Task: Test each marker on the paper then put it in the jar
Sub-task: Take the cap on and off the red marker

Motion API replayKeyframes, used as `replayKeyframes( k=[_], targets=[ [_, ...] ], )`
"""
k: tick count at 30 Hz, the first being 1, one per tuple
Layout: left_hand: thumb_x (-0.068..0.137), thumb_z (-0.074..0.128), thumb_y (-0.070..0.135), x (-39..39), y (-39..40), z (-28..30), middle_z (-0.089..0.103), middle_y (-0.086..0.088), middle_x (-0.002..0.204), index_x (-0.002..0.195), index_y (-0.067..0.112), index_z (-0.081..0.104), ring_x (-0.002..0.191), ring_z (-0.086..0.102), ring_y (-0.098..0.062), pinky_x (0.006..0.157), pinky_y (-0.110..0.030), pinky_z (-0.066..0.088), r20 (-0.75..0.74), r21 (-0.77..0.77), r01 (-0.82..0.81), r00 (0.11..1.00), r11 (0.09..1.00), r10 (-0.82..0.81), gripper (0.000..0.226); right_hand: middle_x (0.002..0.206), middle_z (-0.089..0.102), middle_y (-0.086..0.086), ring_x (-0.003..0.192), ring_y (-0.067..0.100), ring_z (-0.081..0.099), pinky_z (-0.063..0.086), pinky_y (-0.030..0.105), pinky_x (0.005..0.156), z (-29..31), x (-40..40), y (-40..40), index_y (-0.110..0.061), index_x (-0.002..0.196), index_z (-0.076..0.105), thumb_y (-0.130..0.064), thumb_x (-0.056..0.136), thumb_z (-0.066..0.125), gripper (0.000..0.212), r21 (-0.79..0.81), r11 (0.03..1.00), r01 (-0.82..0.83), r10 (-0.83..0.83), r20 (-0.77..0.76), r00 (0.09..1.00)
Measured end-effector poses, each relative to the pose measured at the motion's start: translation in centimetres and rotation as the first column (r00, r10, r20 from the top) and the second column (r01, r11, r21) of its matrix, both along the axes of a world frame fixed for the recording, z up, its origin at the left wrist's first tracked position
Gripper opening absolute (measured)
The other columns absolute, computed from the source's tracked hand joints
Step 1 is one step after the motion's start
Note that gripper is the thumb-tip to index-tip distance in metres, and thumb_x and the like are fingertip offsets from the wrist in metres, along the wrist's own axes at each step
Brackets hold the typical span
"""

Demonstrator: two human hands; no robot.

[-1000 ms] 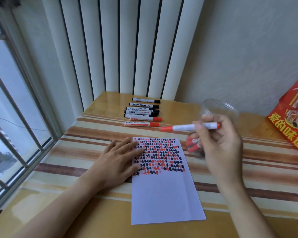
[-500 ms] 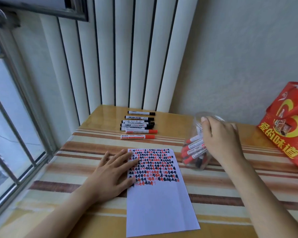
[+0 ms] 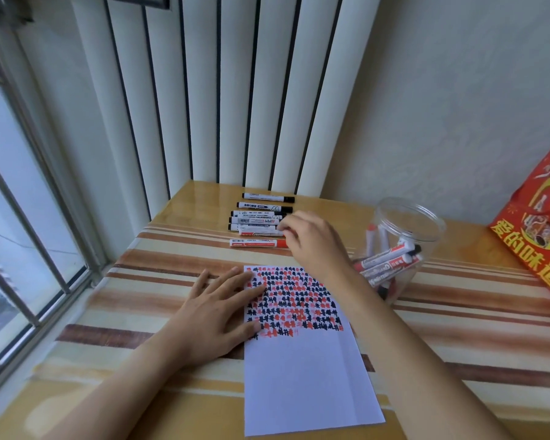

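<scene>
Two bare forearms reach forward over a striped tablecloth (image 3: 159, 300), seen from a camera on the person's head. Nearest lies the paper (image 3: 302, 376), a white sheet set lengthwise; its far half is filled with rows of small red and black test marks, its near half is blank. The left hand (image 3: 218, 308) rests flat on the sheet's left edge, fingers straight and spread, pinning it down.

Beyond the paper's far edge, the right hand (image 3: 311, 242) reaches to the right-hand ends of a row of untested markers. Its fingers are curled at the end of a red-capped marker (image 3: 258, 232), second from the near end of the row; whether they already pinch it cannot be told. Just nearer lies another red marker (image 3: 258, 243), apart from the fingertips. Farther back lie several black markers (image 3: 258, 205), side by side.

To the right of that hand stands a clear plastic jar (image 3: 405, 252), lidless, with tested red and black markers leaning inside. A red printed bag (image 3: 534, 249) sits at the far right.

Judging from this, one marker has gone into the jar and the pick-up of the next is in hand. The next move calls for a firm pinch, a lift clear of the neighbours, then uncapping and a stroke on the blank part.
</scene>
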State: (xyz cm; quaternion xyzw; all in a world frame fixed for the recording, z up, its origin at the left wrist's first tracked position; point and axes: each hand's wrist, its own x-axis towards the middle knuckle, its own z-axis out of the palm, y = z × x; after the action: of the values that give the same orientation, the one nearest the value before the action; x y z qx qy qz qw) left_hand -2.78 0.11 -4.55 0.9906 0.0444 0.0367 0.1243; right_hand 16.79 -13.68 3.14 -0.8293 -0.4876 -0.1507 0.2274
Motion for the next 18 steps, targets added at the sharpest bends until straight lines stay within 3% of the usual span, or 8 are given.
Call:
replayKeyframes(
  k=[7,12,15,18],
  targets=[
    [0.09,0.016,0.082,0.0,-0.1,0.1,0.008,0.021,0.167,0.155,0.055,0.015,0.153,-0.01,0.0,0.124,-0.049,-0.011,0.021,-0.032,-0.005,1.0,0.999,0.006,0.07,0.113,0.067,0.001,0.103,0.02,0.062,0.055,0.036,0.084,-2.7,1.5,3.6,-0.017,0.112,0.07,-0.014,0.101,0.061,0.015,-0.286,0.956,0.063,-0.064,0.004,0.998],
    [0.091,0.019,0.08,0.0,-0.1,0.2,0.011,0.019,0.168,0.155,0.055,0.015,0.154,-0.008,-0.002,0.124,-0.05,-0.011,0.031,-0.057,0.013,0.999,0.998,-0.011,0.069,0.104,0.06,0.003,0.084,0.018,0.059,0.056,0.037,0.075,-3.5,1.2,2.4,-0.012,0.105,0.063,0.0,0.096,0.059,0.015,-0.319,0.945,0.08,-0.063,0.062,0.996],
    [0.091,0.018,0.08,-0.1,-0.2,0.4,0.013,0.018,0.167,0.155,0.054,0.019,0.153,-0.009,0.001,0.124,-0.05,-0.012,0.062,-0.11,0.013,0.998,0.994,-0.006,0.069,0.102,0.057,0.0,0.083,0.015,0.058,0.055,0.031,0.074,-2.8,-0.1,0.6,-0.013,0.106,0.06,-0.004,0.097,0.059,0.013,-0.232,0.969,0.085,-0.085,0.007,0.996],
    [0.093,0.02,0.078,-0.1,-0.4,0.8,0.024,0.015,0.165,0.153,0.048,0.032,0.154,-0.002,0.0,0.123,-0.055,-0.008,0.193,-0.107,0.001,0.981,0.994,0.02,0.068,0.095,0.06,-0.005,0.079,0.012,0.062,0.055,0.024,0.068,-2.0,-3.2,-2.3,-0.017,0.1,0.057,-0.013,0.093,0.067,0.013,0.032,0.995,0.091,-0.079,-0.277,0.958]
  ],
)
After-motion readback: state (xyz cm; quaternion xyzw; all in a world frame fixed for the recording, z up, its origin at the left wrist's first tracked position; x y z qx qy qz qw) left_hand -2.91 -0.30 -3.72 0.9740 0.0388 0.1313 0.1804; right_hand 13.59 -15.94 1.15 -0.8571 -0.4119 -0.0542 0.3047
